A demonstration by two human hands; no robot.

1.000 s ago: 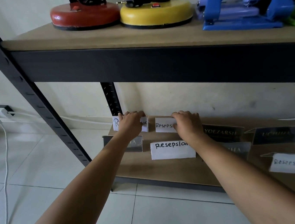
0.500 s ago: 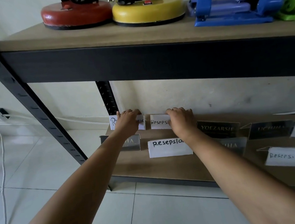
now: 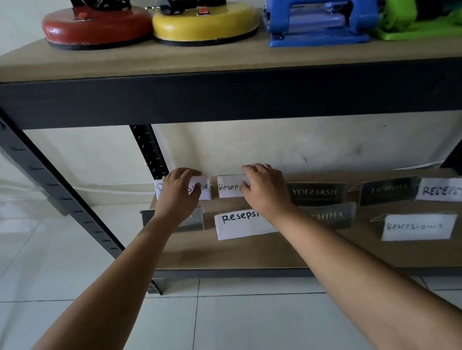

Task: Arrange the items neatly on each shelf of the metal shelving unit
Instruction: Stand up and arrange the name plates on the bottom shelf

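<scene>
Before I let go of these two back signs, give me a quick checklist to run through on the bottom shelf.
1. Left hand on the back-left white sign: ok, fingers rest over it.
2. Right hand on the neighbouring white sign: ok.
3. Those two signs level, side by side by the wall: ok, narrow gap between.
4. Grip firmly closed on either sign: cannot tell.
5. Right-side signs lined up, such as the tilted white sign: not ok.
6. Front white sign upright: ok.
</scene>
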